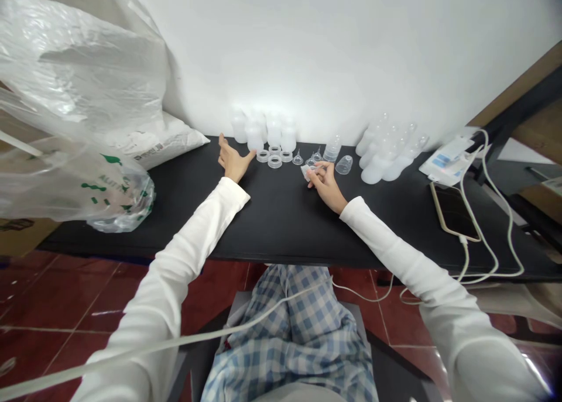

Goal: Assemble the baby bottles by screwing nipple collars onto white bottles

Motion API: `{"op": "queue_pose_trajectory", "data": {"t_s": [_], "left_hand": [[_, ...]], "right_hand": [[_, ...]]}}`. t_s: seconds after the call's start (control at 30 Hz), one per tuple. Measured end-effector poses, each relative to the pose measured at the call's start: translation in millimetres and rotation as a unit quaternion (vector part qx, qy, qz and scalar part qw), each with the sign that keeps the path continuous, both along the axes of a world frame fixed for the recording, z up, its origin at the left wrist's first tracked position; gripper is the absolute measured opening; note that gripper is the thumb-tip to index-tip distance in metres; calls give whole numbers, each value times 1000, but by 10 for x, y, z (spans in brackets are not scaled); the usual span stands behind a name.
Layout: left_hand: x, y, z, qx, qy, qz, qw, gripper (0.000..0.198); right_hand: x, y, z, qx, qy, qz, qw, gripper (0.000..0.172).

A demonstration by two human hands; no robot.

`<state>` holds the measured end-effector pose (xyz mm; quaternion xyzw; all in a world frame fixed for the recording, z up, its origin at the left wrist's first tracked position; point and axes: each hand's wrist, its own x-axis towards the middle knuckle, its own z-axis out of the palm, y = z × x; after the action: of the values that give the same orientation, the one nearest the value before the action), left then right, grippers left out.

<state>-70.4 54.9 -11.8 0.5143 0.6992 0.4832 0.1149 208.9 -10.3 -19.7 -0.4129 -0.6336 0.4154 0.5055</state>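
My left hand [236, 162] is open, thumb and fingers spread over the black table, beside the front of a group of frosted bottles [274, 133] and several clear screw rings [274, 161]. Between the fingers of my right hand [325, 184] is a small translucent white piece [305, 171] that looks like a bottle ring; the fingers partly hide it. Just beyond that hand lie several clear bottle nipples [298, 158]. A stack of clear caps [332, 148] stands behind it, and one single clear cap [343, 165] rests to its right.
Several bottles fitted with nipples and clear caps [386, 153] stand at the right. Farther right are a white packet [448, 159], a phone [454, 210] and white cables [496, 200]. Big plastic bags [88, 68] crowd the left end of the black table [272, 220].
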Motion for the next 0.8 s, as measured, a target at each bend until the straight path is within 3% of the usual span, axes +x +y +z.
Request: {"op": "queue_pose_trajectory", "data": {"t_s": [0.23, 0.33, 0.43, 0.5, 0.8], "left_hand": [[-94, 82, 7, -34, -6, 1, 999, 47], [-74, 96, 11, -25, 23, -7, 999, 54], [-9, 122, 18, 2, 79, -63, 995, 69], [32, 154, 23, 14, 94, -101, 990, 70], [233, 233, -37, 51, 7, -128, 990, 66]], "right_hand": [[16, -23, 35, 0, -41, 5, 999, 63], [20, -38, 63, 6, -61, 6, 998, 56], [28, -44, 81, 14, -80, 2, 997, 52], [38, -38, 78, 26, -87, -1, 996, 53], [70, 7, 15, 50, -77, 3, 996, 56]]}}
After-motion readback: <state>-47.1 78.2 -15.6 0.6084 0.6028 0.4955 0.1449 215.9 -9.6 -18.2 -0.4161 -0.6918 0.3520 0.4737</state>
